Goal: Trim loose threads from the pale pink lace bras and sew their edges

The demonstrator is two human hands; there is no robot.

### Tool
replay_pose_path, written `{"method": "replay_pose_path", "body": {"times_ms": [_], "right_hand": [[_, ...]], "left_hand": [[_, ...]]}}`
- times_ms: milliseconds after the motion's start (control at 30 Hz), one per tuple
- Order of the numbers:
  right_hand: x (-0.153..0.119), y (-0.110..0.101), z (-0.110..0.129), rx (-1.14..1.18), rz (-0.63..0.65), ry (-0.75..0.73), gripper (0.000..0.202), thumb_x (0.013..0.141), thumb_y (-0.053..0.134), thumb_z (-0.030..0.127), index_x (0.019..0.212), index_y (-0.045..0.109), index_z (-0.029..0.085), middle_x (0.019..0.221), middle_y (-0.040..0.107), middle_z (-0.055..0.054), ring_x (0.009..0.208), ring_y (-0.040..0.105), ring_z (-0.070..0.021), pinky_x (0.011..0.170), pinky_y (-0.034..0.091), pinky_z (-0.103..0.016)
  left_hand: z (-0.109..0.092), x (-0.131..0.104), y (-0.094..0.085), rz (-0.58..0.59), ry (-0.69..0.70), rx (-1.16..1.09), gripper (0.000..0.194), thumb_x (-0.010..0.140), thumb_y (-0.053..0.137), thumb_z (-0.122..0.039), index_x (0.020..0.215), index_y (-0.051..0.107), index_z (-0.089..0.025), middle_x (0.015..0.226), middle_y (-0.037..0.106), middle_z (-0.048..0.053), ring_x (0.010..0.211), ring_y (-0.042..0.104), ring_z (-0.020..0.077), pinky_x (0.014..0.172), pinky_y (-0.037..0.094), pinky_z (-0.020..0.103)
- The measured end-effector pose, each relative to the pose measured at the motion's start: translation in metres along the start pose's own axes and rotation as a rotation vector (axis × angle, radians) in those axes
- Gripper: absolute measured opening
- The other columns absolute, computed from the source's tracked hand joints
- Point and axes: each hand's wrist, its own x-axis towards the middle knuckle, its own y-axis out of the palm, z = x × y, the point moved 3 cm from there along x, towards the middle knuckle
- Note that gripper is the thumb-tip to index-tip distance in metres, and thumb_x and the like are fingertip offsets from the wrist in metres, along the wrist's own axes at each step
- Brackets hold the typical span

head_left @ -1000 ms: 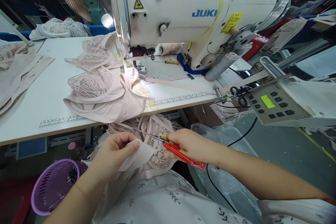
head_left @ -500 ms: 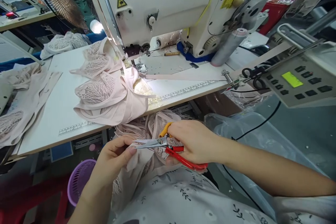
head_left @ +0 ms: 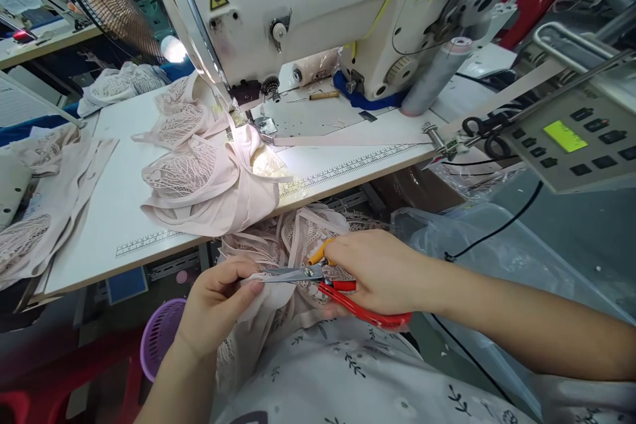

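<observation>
My right hand point(head_left: 370, 268) grips a pair of scissors point(head_left: 365, 305) with red and orange handles. Their blades point left and lie at the edge of a pale pink fabric piece. My left hand point(head_left: 218, 301) pinches that fabric point(head_left: 268, 295) between thumb and fingers, right by the blade tips. The cloth hangs down over my lap. More pink lace garments point(head_left: 308, 232) spill below the table edge, behind the scissors. On the table, a heap of lace-cupped pink garments point(head_left: 199, 179) lies at the needle area of a white sewing machine point(head_left: 298, 6).
A narrow pink strip point(head_left: 348, 140) runs across the table to a metal guide at the right. A control panel point(head_left: 571, 139) juts out there. Below stand a purple basket point(head_left: 161, 338) and a clear plastic bin point(head_left: 477, 265). Further pink pieces point(head_left: 54, 212) lie at the left.
The scissor blades have come closer together at the fabric, and the scissors have shifted slightly right. My left hand keeps its pinch. The whole view has moved a little.
</observation>
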Motion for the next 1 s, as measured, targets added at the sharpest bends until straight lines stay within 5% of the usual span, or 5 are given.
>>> {"method": "replay_pose_path", "body": {"times_ms": [300,467,700,800,1000], "right_hand": [[-0.005,-0.011,0.011,0.009,0.096,0.026,0.037,0.078,0.055,0.055,0.075,0.056,0.017,0.070,0.062,-0.005,0.059,0.055,-0.0199,0.048,0.024,-0.027],[-0.006,-0.012,0.014,0.021,0.125,0.059,0.037,0.077,0.057,0.054,0.078,0.058,0.017,0.076,0.065,-0.007,0.063,0.060,-0.0230,0.050,0.030,-0.029],[-0.005,-0.014,0.015,0.007,0.109,0.044,0.027,0.078,0.057,0.042,0.079,0.059,0.016,0.075,0.066,-0.009,0.063,0.062,-0.0243,0.049,0.031,-0.030],[-0.006,-0.014,0.014,-0.001,0.122,0.059,0.017,0.077,0.057,0.033,0.079,0.058,0.016,0.076,0.067,-0.008,0.064,0.063,-0.0249,0.050,0.033,-0.031],[-0.005,-0.013,0.015,-0.004,0.140,0.075,0.026,0.080,0.056,0.042,0.080,0.057,0.016,0.076,0.067,-0.009,0.064,0.065,-0.0266,0.049,0.033,-0.032]], "left_hand": [[-0.004,-0.002,0.001,0.001,-0.018,-0.050,0.011,0.081,0.065,-0.021,0.071,0.069,-0.022,0.069,0.059,-0.001,0.064,0.052,0.0112,0.060,0.040,0.022],[-0.005,-0.002,0.003,0.022,0.001,-0.088,0.008,0.080,0.066,-0.021,0.075,0.071,-0.023,0.071,0.062,0.000,0.065,0.055,0.0122,0.060,0.040,0.023],[-0.009,0.000,0.009,-0.093,-0.092,-0.138,0.012,0.073,0.072,-0.026,0.064,0.070,-0.019,0.064,0.060,0.002,0.060,0.053,0.0134,0.055,0.038,0.024],[-0.009,0.002,0.009,-0.066,-0.109,-0.138,0.013,0.072,0.073,-0.027,0.063,0.070,-0.018,0.063,0.059,0.002,0.057,0.051,0.0129,0.052,0.037,0.024],[-0.006,0.005,0.008,-0.001,-0.121,-0.178,0.012,0.074,0.072,-0.027,0.065,0.071,-0.018,0.065,0.060,0.002,0.059,0.051,0.0123,0.053,0.037,0.023]]}}
